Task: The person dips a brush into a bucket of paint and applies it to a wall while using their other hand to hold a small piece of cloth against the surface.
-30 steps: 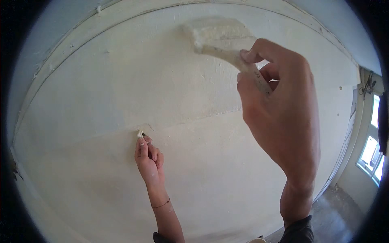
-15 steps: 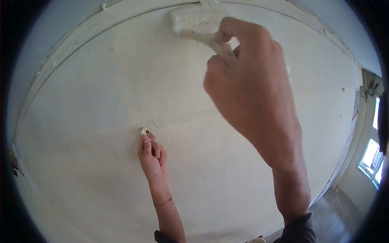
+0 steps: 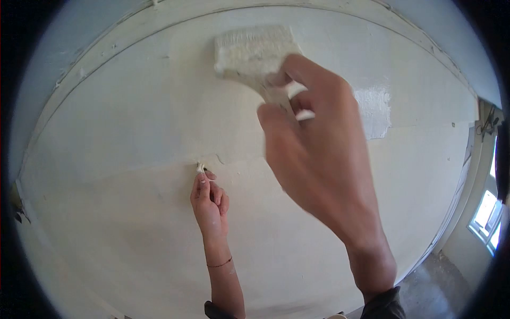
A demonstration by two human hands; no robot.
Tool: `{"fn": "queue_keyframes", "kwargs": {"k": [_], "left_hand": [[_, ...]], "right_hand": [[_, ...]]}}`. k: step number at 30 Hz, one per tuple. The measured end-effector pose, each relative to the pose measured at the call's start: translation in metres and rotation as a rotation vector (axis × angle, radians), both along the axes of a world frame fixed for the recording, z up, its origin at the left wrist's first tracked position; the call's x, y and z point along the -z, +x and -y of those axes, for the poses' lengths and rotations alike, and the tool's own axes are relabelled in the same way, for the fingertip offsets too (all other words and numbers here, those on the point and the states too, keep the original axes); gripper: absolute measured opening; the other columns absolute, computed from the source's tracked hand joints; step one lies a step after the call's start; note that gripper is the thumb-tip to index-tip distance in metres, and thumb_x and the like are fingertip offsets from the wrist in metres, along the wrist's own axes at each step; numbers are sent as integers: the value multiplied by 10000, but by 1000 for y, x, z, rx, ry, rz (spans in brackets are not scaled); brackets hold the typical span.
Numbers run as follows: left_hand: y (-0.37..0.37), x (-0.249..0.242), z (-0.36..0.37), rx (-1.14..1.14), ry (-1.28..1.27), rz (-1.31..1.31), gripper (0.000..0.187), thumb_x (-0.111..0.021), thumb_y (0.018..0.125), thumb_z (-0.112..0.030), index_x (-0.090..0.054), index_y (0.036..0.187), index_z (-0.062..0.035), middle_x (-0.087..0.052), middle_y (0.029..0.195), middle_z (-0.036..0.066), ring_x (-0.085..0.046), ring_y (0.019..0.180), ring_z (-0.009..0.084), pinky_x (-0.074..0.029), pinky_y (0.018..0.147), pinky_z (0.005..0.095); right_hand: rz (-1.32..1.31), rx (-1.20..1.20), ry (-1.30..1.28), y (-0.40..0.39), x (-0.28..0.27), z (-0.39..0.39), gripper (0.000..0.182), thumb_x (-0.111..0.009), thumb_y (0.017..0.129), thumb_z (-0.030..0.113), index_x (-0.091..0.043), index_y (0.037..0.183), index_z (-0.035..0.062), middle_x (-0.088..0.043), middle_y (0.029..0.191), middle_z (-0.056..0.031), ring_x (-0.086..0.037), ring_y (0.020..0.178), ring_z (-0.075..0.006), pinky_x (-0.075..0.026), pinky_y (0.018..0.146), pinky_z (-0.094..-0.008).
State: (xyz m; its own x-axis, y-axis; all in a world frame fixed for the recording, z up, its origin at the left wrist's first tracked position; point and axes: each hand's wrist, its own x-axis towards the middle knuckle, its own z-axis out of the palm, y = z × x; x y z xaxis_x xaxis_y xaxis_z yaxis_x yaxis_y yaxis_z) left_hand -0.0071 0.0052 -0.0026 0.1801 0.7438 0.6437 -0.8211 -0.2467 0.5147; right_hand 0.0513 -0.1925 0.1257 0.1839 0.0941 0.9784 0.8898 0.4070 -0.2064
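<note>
In my right hand is a wide, flat paintbrush, its handle pinched between thumb and fingers. Pale paint covers the brush, and its bristles point up along the cream-coloured wall. Lower down and further left, my left hand is closed at the wall. Thumb and fingertips pinch a small whitish piece with a dark bit beside it; what it is I cannot tell. A crack or raised line in the wall surface runs just right of those fingertips.
A glossy patch of wet paint shows right of my right hand. Curved trim borders the wall at the top. Off to the right are a bright window and a grey floor.
My right hand has drawn the brush downward from the top trim. The wet paint patch has come into view behind it. My left hand keeps its pinch at the same spot on the wall.
</note>
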Motion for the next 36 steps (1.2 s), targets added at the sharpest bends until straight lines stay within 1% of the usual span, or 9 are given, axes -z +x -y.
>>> {"fn": "queue_keyframes", "kwargs": {"k": [1, 2, 11, 13, 14, 17, 26, 35, 36], "left_hand": [[0, -1, 3, -4, -1, 5, 284, -421, 1017, -292, -507, 886, -55, -303, 521, -52, -224, 406, 42, -191, 357, 210], [0, -4, 7, -39, -48, -1, 282, -422, 1016, -289, -508, 887, -54, -307, 525, -53, -226, 409, 41, -193, 356, 210], [-3, -2, 3, -5, -8, -21, 275, -420, 1017, -283, -510, 890, -55, -306, 532, -54, -232, 421, 36, -200, 357, 206], [-4, -2, 2, -20, -2, -22, 276, -422, 1016, -285, -511, 891, -56, -304, 532, -55, -232, 422, 36, -200, 357, 205], [-6, -3, 2, -14, 10, -31, 278, -423, 1015, -288, -511, 891, -55, -305, 531, -54, -232, 420, 35, -200, 356, 205], [-5, -3, 4, -4, 0, -35, 279, -426, 1014, -290, -511, 891, -54, -307, 527, -52, -233, 415, 36, -201, 354, 205], [-2, -5, 5, 10, -37, 14, 268, -409, 1020, -274, -513, 895, -61, -308, 521, -47, -225, 397, 39, -198, 351, 205], [-5, -3, 2, 26, 1, -8, 256, -400, 1023, -261, -505, 906, -59, -306, 526, -46, -226, 404, 44, -198, 361, 208], [-6, -4, 2, 34, 0, -12, 253, -400, 1023, -260, -504, 909, -59, -305, 526, -46, -225, 404, 45, -197, 362, 208]], "right_hand": [[-85, -134, -58, -1, 7, 4, 194, -529, 771, -4, -563, 949, -74, -567, 593, -132, -490, 447, -106, -355, 414, -264], [-102, -183, -99, -4, 10, 10, 208, -551, 780, 5, -563, 977, -62, -572, 600, -115, -494, 452, -84, -347, 406, -238], [-32, -151, 13, 3, -18, -15, 241, -561, 803, 57, -568, 1003, -78, -527, 580, -74, -520, 418, -127, -376, 356, -259], [-296, -496, -202, -5, -19, 0, 190, -514, 779, -3, -562, 913, -130, -572, 621, -150, -623, 529, -237, -475, 429, -345], [-286, -555, -180, -5, -21, 0, 213, -529, 819, 42, -562, 944, -126, -552, 646, -103, -629, 527, -176, -465, 368, -282], [-282, -750, -216, -1, -26, 0, 259, -504, 833, 61, -553, 988, -141, -561, 691, -144, -643, 542, -197, -482, 387, -289], [-265, -737, -408, 5, -13, 2, 276, -436, 880, 99, -588, 994, -99, -544, 721, -138, -621, 514, -191, -450, 396, -278], [-193, -647, -264, 5, -34, -2, 314, -414, 859, 112, -586, 1010, -102, -527, 710, -138, -582, 437, -188, -403, 354, -286], [-219, -660, -286, 6, -35, -7, 316, -407, 859, 113, -600, 994, -98, -544, 697, -141, -583, 481, -180, -431, 419, -292]]}}
